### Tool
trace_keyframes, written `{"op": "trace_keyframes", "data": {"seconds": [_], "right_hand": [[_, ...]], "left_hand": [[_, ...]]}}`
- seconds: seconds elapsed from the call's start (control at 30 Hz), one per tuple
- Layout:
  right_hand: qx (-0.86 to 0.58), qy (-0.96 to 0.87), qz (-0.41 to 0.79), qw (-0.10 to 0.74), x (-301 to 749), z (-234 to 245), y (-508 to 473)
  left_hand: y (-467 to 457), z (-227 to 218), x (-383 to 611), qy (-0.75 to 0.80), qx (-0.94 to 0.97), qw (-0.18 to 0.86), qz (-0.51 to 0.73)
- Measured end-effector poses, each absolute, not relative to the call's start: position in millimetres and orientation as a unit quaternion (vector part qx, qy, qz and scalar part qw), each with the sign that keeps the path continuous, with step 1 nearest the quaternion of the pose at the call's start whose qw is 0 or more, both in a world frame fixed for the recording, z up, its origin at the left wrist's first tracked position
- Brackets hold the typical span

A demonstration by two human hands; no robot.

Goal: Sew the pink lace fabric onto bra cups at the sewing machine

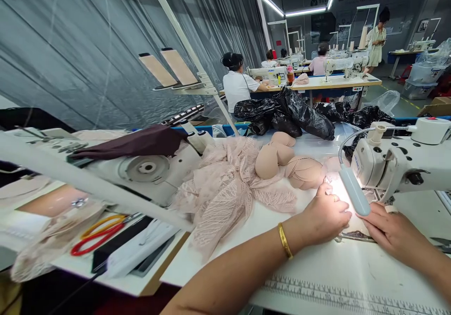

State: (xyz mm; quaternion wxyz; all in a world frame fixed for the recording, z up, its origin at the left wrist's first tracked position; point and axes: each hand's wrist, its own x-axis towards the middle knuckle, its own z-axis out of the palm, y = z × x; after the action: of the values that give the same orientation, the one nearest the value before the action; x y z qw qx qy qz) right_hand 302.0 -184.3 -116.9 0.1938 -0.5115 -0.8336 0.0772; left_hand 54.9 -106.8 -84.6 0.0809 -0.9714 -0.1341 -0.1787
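Beige bra cups (305, 171) right of center, left hand (326, 216) beside 'em, right hand (391, 225) by the lamp (354, 190), can't tell either grip's state tbh.

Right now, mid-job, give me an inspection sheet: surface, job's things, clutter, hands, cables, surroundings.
Surface: white table, ruler scale along its near edge.
Job's things: sewing machine, lit lamp, beige cups, pale lace heaped left of them.
Clutter: scissors on the side table; dark cloth over a second machine.
Left hand: fingers bent in the lamplight; grip unclear.
Right hand: beside the lamp; grip unclear.
Cables: one dark cable, lower left.
Surroundings: black bags beyond the table; a seated person, a standing person farther back.
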Motion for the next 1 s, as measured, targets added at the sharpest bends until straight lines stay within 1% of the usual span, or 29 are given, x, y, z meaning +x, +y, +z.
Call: {"op": "trace_keyframes", "data": {"seconds": [0.17,0.3,0.4,0.47,0.6,0.73,0.8,0.9,1.0], "right_hand": [[-0.543,-0.819,0.03,0.181,299.4,-123.1,-180.0],[-0.559,-0.805,0.004,0.199,298.5,-127.1,-176.4],[-0.566,-0.8,-0.001,0.201,298.4,-127.6,-175.8],[-0.568,-0.799,0.005,0.197,298.6,-126.9,-176.2],[-0.561,-0.803,0.01,0.201,299.6,-125.8,-177.4],[-0.558,-0.806,0.019,0.197,301.1,-127.1,-177.4],[-0.557,-0.808,0.02,0.188,301.4,-128.1,-176.7],[-0.552,-0.812,0.01,0.189,300.2,-128.4,-175.2],[-0.553,-0.808,0.006,0.202,297.1,-125.9,-173.6]], "left_hand": [[-94.9,-92.6,60.5,-0.148,-0.972,0.074,-0.164],[-86.0,-101.6,64.7,-0.166,-0.971,0.074,-0.158],[-81.1,-97.5,64.9,-0.175,-0.969,0.065,-0.162],[-76.5,-86.4,64.8,-0.218,-0.956,0.06,-0.188],[-58.0,-57.7,73.9,-0.376,-0.886,0.065,-0.262],[-30.1,-39.7,95.7,-0.471,-0.842,-0.053,-0.258],[-16.4,-30.6,102.4,-0.496,-0.821,-0.083,-0.269],[-3.5,-7.3,95.2,-0.533,-0.778,-0.076,-0.323],[-11.3,15.6,67.1,-0.531,-0.743,-0.033,-0.407]]}}
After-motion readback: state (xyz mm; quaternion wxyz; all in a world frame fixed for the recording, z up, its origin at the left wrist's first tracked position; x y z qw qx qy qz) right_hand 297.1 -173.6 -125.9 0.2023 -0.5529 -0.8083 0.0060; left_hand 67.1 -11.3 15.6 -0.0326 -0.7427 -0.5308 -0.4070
